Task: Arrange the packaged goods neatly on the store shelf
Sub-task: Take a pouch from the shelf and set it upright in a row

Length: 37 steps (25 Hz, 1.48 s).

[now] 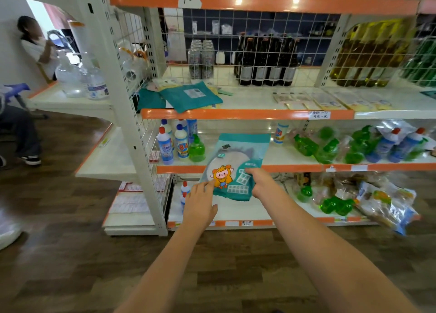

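A flat teal package with an orange cartoon figure is held up in front of the middle shelf. My right hand grips its lower right corner. My left hand reaches toward its lower left edge with straight fingers, fingertips just touching it. On the upper shelf lies a loose pile of similar teal packages at the left end, and a row of flat pale packets lies to the right.
Cleaning bottles and green bottles stand on the middle shelf. Dark bottles stand behind a wire grid. Bagged goods hang off the bottom shelf at right. A seated person is at far left.
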Each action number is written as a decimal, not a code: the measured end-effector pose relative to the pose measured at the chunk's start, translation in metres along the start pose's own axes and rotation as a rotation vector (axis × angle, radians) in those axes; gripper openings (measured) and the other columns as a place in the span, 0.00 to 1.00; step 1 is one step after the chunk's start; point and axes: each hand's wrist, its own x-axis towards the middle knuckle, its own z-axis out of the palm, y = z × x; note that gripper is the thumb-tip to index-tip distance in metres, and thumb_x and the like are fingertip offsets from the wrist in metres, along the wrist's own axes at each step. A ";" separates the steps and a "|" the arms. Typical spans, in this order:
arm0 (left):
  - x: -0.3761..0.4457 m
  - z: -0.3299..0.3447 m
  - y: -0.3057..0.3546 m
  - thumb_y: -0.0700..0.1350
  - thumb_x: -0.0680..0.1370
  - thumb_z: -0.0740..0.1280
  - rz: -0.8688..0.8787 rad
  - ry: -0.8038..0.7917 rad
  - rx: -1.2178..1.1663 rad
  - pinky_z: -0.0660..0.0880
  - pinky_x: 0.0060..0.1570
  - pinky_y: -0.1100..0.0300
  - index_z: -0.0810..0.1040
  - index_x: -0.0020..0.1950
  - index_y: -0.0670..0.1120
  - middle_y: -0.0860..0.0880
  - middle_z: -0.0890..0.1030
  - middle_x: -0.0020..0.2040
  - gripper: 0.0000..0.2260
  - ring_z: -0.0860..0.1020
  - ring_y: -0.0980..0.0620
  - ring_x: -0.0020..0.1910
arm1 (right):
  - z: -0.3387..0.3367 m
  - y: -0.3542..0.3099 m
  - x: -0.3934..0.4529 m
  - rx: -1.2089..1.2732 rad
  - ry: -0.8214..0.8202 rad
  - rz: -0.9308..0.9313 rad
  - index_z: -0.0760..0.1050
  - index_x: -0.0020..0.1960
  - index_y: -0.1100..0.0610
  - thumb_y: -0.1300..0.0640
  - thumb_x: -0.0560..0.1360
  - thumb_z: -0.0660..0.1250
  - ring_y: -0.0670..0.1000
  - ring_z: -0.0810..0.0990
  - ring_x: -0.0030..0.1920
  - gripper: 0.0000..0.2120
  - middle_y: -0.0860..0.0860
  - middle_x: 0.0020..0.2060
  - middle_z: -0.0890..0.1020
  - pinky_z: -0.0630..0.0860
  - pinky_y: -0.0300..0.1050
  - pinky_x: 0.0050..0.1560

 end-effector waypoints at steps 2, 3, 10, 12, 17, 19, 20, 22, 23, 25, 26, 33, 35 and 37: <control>0.009 -0.001 -0.007 0.48 0.77 0.65 -0.049 -0.011 -0.006 0.61 0.71 0.52 0.56 0.76 0.49 0.48 0.62 0.74 0.30 0.61 0.47 0.73 | -0.017 -0.010 0.005 -0.005 0.025 -0.035 0.69 0.64 0.63 0.66 0.78 0.61 0.57 0.80 0.44 0.15 0.57 0.43 0.79 0.75 0.57 0.47; 0.015 -0.003 -0.009 0.47 0.78 0.64 -0.059 -0.016 -0.003 0.61 0.71 0.51 0.57 0.76 0.48 0.47 0.63 0.74 0.29 0.61 0.46 0.72 | -0.025 -0.014 0.007 -0.004 0.033 -0.056 0.70 0.63 0.63 0.66 0.78 0.61 0.57 0.79 0.45 0.13 0.56 0.42 0.79 0.75 0.57 0.47; 0.083 -0.017 0.008 0.48 0.78 0.60 -0.032 -0.053 0.067 0.65 0.66 0.50 0.65 0.72 0.47 0.44 0.70 0.68 0.22 0.67 0.43 0.67 | -0.081 -0.041 0.019 0.044 0.002 -0.157 0.72 0.55 0.60 0.64 0.78 0.62 0.55 0.80 0.42 0.06 0.55 0.43 0.81 0.76 0.57 0.48; 0.100 -0.018 0.023 0.48 0.78 0.60 -0.018 -0.046 0.061 0.67 0.64 0.50 0.67 0.71 0.47 0.43 0.71 0.67 0.20 0.69 0.43 0.66 | -0.096 -0.053 0.027 0.059 0.001 -0.178 0.73 0.52 0.59 0.62 0.78 0.63 0.55 0.80 0.42 0.03 0.55 0.42 0.81 0.77 0.55 0.44; 0.148 -0.012 0.078 0.49 0.80 0.57 0.041 -0.043 0.032 0.66 0.65 0.52 0.68 0.71 0.47 0.43 0.72 0.68 0.19 0.69 0.44 0.66 | -0.137 -0.098 0.044 0.097 0.032 -0.227 0.73 0.49 0.58 0.56 0.79 0.62 0.55 0.80 0.42 0.05 0.55 0.42 0.81 0.77 0.54 0.45; 0.170 -0.010 0.103 0.50 0.81 0.57 0.067 -0.047 0.035 0.66 0.65 0.53 0.68 0.70 0.46 0.43 0.72 0.67 0.19 0.69 0.43 0.66 | -0.157 -0.118 0.051 0.096 0.043 -0.246 0.73 0.52 0.59 0.55 0.79 0.62 0.55 0.80 0.44 0.08 0.56 0.44 0.81 0.77 0.56 0.50; 0.180 -0.010 0.118 0.50 0.81 0.56 0.088 -0.061 0.043 0.65 0.65 0.53 0.68 0.70 0.46 0.43 0.72 0.68 0.19 0.69 0.43 0.67 | -0.170 -0.128 0.054 0.097 0.055 -0.260 0.73 0.54 0.59 0.54 0.79 0.62 0.55 0.80 0.44 0.09 0.56 0.44 0.81 0.77 0.56 0.51; 0.199 -0.010 0.150 0.50 0.81 0.55 0.142 -0.077 0.060 0.64 0.66 0.54 0.67 0.71 0.46 0.42 0.72 0.69 0.20 0.68 0.43 0.68 | -0.196 -0.148 0.058 0.113 0.073 -0.278 0.73 0.52 0.58 0.54 0.78 0.63 0.55 0.80 0.44 0.08 0.56 0.44 0.81 0.77 0.55 0.49; 0.207 -0.008 0.166 0.50 0.81 0.55 0.167 -0.076 0.070 0.64 0.66 0.54 0.67 0.71 0.46 0.42 0.72 0.69 0.20 0.68 0.43 0.68 | -0.210 -0.156 0.058 0.127 0.083 -0.285 0.73 0.52 0.58 0.54 0.78 0.63 0.55 0.80 0.44 0.07 0.56 0.44 0.81 0.77 0.55 0.48; 0.224 -0.001 0.198 0.49 0.81 0.56 0.214 -0.070 0.075 0.65 0.66 0.54 0.68 0.71 0.46 0.42 0.72 0.68 0.19 0.68 0.43 0.68 | -0.240 -0.170 0.060 0.168 0.115 -0.306 0.73 0.50 0.58 0.55 0.78 0.62 0.55 0.80 0.44 0.06 0.56 0.44 0.81 0.77 0.55 0.48; 0.232 0.004 0.212 0.49 0.81 0.56 0.237 -0.081 0.074 0.65 0.66 0.54 0.68 0.71 0.46 0.43 0.72 0.68 0.19 0.68 0.43 0.68 | -0.254 -0.175 0.061 0.184 0.138 -0.312 0.73 0.49 0.58 0.55 0.79 0.62 0.55 0.79 0.43 0.05 0.56 0.43 0.80 0.77 0.55 0.49; 0.270 0.052 0.308 0.49 0.80 0.57 0.435 -0.180 0.108 0.67 0.64 0.52 0.71 0.67 0.45 0.43 0.74 0.66 0.18 0.70 0.43 0.65 | -0.355 -0.189 0.056 0.275 0.304 -0.342 0.73 0.48 0.59 0.57 0.79 0.62 0.54 0.79 0.41 0.05 0.55 0.41 0.80 0.76 0.53 0.47; 0.278 0.062 0.331 0.49 0.79 0.57 0.490 -0.193 0.110 0.68 0.62 0.53 0.71 0.66 0.45 0.42 0.75 0.64 0.17 0.71 0.42 0.63 | -0.376 -0.192 0.053 0.295 0.358 -0.336 0.73 0.48 0.59 0.56 0.79 0.62 0.55 0.79 0.41 0.06 0.56 0.41 0.80 0.75 0.54 0.49; 0.291 0.069 0.360 0.49 0.79 0.58 0.556 -0.191 0.083 0.70 0.59 0.52 0.73 0.65 0.45 0.42 0.77 0.62 0.17 0.73 0.42 0.62 | -0.398 -0.199 0.053 0.324 0.405 -0.355 0.73 0.53 0.60 0.55 0.78 0.63 0.56 0.79 0.43 0.08 0.56 0.44 0.81 0.76 0.56 0.51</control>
